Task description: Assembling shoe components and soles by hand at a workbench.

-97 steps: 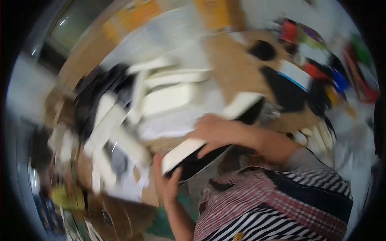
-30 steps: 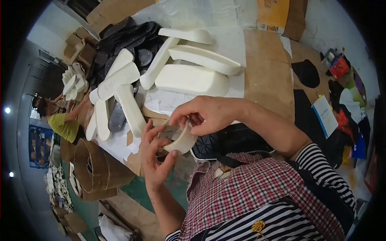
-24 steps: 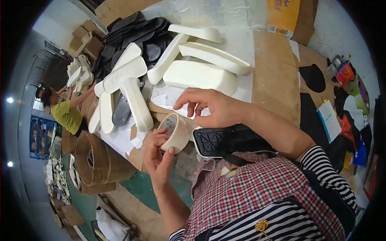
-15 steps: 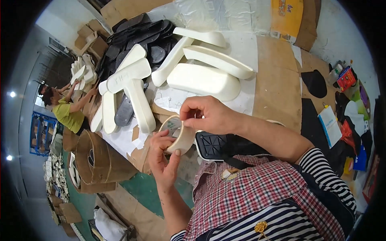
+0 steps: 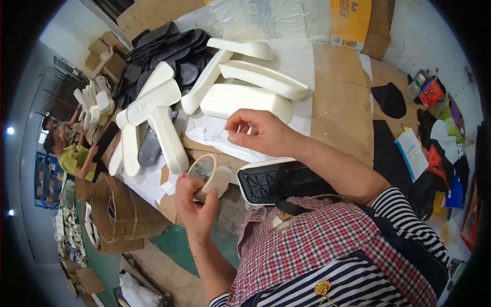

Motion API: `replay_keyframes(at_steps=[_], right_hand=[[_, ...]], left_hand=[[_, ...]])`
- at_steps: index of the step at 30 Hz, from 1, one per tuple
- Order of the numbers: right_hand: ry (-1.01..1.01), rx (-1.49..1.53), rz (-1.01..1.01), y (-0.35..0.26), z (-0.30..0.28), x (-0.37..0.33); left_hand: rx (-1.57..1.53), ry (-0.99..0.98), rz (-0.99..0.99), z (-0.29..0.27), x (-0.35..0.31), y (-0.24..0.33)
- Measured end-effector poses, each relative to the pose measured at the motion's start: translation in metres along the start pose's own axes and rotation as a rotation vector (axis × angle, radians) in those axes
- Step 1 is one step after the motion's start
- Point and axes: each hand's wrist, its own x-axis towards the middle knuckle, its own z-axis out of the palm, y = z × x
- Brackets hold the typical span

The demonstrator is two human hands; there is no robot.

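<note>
The tape roll is gripped in the left hand, left of the black-faced piece; the right hand has just come away from it, so the left alone supports it. It is a broad, pale cream ring, tilted, its hollow showing. The right fingers curl; whether they pinch anything cannot be told. Cream blocks lie farther off.

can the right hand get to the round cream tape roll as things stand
Probably yes: the right hand is close by, up and to the right in the picture, with nothing visible between it and the round cream tape roll; the left hand covers only its lower left.
</note>
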Motion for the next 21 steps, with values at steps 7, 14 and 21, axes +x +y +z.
replay_keyframes(at_steps=[7,14,21], right_hand=[[-0.26,-0.326,-0.047,-0.014,0.014,-0.008],[-0.379,-0.251,-0.214,0.0,0.014,-0.016],[-0.124,-0.183,-0.541,0.018,0.011,-0.023]], left_hand=[[0.206,0.014,0.149,0.011,0.01,0.028],[0.224,0.035,0.013,0.022,0.008,0.026],[0.089,0.074,-0.24,0.043,0.017,0.031]])
